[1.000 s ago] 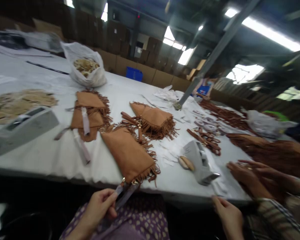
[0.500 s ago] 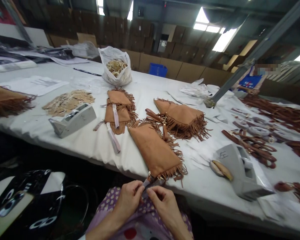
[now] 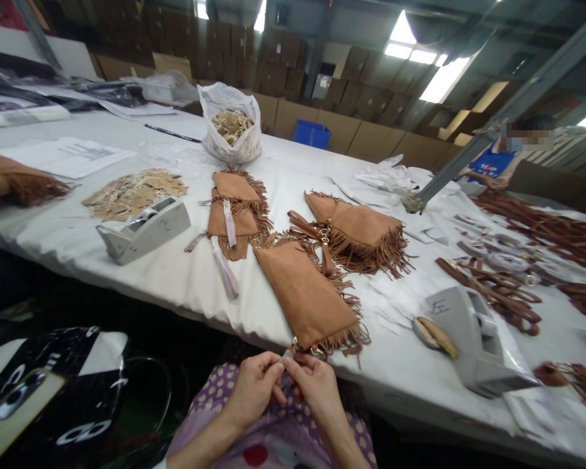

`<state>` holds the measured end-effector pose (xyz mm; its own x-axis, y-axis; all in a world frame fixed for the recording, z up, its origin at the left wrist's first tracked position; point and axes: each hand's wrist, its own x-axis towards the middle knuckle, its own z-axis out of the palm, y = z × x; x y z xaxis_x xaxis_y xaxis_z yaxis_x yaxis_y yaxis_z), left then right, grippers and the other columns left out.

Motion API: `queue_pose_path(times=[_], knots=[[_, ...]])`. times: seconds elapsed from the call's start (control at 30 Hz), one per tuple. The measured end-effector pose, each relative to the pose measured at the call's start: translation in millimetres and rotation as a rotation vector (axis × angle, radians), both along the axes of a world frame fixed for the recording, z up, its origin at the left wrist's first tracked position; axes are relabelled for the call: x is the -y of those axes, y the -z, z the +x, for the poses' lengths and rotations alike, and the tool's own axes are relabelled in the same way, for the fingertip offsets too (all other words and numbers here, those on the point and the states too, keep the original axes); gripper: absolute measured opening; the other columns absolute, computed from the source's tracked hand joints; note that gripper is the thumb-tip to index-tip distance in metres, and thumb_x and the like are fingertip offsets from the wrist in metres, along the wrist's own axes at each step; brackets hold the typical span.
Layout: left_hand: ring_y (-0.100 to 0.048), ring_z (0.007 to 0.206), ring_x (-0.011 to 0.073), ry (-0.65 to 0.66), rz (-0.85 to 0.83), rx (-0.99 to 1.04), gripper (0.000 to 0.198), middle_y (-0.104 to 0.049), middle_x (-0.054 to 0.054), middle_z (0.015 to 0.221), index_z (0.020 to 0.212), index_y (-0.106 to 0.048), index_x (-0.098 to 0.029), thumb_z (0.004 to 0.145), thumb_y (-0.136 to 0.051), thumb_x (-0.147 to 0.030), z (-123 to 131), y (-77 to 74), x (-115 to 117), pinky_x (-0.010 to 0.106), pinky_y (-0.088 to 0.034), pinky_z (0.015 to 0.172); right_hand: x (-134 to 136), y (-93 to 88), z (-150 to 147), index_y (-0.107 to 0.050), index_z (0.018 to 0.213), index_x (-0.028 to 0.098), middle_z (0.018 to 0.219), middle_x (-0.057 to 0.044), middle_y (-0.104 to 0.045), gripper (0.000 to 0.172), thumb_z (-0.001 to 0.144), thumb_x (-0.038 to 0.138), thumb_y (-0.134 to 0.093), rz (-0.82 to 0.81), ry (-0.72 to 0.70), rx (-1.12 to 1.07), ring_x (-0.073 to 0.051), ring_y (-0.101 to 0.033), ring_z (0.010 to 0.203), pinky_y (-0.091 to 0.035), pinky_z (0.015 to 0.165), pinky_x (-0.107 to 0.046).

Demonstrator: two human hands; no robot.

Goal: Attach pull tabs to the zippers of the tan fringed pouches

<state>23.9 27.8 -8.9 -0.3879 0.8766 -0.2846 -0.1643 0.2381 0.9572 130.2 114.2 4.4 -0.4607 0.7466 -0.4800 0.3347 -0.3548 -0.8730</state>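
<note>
A tan fringed pouch point(image 3: 307, 293) lies at the table's front edge, its near corner with metal rings pointing at me. From that corner hangs a small strap point(image 3: 288, 354) with thin translucent wrapping, mostly covered by my fingers. My left hand point(image 3: 254, 391) is closed in a pinch on the strap. Close beside it, my right hand point(image 3: 318, 391) pinches the strap with thumb and forefinger. Another fringed pouch point(image 3: 366, 228) with a brown wrist strap point(image 3: 305, 225) lies behind. To the left are smaller fringed pouches point(image 3: 232, 218) with wrapped straps point(image 3: 224, 268).
Grey tape dispensers point(image 3: 146, 229) point(image 3: 473, 339) stand left and right on the white-covered table. Behind are a heap of tan pieces point(image 3: 137, 192) and a filled plastic bag point(image 3: 232, 130). Brown straps point(image 3: 493, 290) lie right, near a metal post point(image 3: 469, 163). A co-worker point(image 3: 493, 159) is beyond.
My right hand has moved up and closer to my left, with its fingers now at the wrapped strap. The view has shifted slightly; the pouches remain in place.
</note>
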Motion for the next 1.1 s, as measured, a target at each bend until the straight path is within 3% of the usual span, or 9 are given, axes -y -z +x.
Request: queue_pose_path(times=[0.2,0.37,0.5,0.7,0.9,1.0,1.1], knots=[[-0.063,0.043,0.0163,-0.051,-0.006,0.050,0.030,-0.056,-0.003,0.054,0.081,-0.056,-0.015,0.084,-0.050,-0.045,6,1.3,-1,0.020,-0.040,0.041,4,0.5,-2,-0.057,0.054,0.014,0.042,0.006,-0.043,0.041,0.060,0.050,-0.074,-0.012,0.047,-0.073,-0.004,-0.033,0.035,-0.024,0.036,-0.018],[-0.063,0.050,0.0159,-0.128,0.034,-0.301,0.027,-0.064,-0.001,0.062,0.110,-0.057,-0.020,0.088,-0.049,-0.034,6,-4.9,7,0.023,-0.046,0.052,7,6.4,-5,-0.054,0.053,0.015,0.041,0.007,-0.041,0.039,0.061,0.049,-0.072,-0.031,0.097,-0.054,-0.004,-0.029,0.034,-0.021,0.035,-0.019],[-0.065,0.068,0.0183,-0.079,0.126,-0.481,0.026,-0.069,0.005,0.078,0.103,-0.069,-0.024,0.088,-0.048,-0.030,4,-6.5,8,0.026,-0.047,0.068,6,9.4,-5,-0.051,0.052,0.016,0.041,0.007,-0.039,0.040,0.061,0.049,-0.072,-0.010,0.102,-0.050,-0.004,-0.028,0.036,-0.020,0.036,-0.019],[-0.058,0.040,0.0144,-0.185,-0.067,0.059,0.030,-0.061,0.000,0.054,0.086,-0.070,-0.013,0.078,-0.060,-0.040,5,-1.0,-6,0.021,-0.038,0.041,5,5.2,-2,-0.058,0.057,0.013,0.045,0.005,-0.044,0.042,0.060,0.052,-0.073,0.011,0.071,-0.056,-0.005,-0.030,0.039,-0.021,0.038,-0.019],[-0.042,0.031,0.0060,-0.234,-0.157,0.549,0.027,-0.052,-0.003,0.042,0.057,-0.059,-0.013,0.062,-0.072,-0.036,0,0.5,-14,0.017,-0.030,0.035,4,8.0,-1,-0.060,0.063,0.012,0.045,0.006,-0.048,0.045,0.057,0.053,-0.077,-0.014,0.040,-0.150,-0.004,-0.033,0.039,-0.023,0.039,-0.018],[-0.037,0.030,0.0042,-0.270,-0.154,0.584,0.025,-0.048,-0.005,0.040,0.053,-0.056,-0.014,0.061,-0.070,-0.033,-1,-1.2,-15,0.016,-0.029,0.034,3,10.9,2,-0.061,0.070,0.013,0.046,0.004,-0.053,0.048,0.055,0.055,-0.077,-0.013,0.052,-0.151,-0.005,-0.035,0.036,-0.026,0.038,-0.018],[-0.042,0.029,0.0063,-0.299,-0.119,0.430,0.026,-0.049,-0.005,0.039,0.056,-0.056,-0.014,0.065,-0.067,-0.035,-1,-3.1,-14,0.016,-0.030,0.034,3,10.1,14,-0.065,0.077,0.012,0.052,0.000,-0.061,0.050,0.057,0.056,-0.075,0.077,0.092,-0.063,-0.008,-0.041,0.036,-0.028,0.035,-0.020]])
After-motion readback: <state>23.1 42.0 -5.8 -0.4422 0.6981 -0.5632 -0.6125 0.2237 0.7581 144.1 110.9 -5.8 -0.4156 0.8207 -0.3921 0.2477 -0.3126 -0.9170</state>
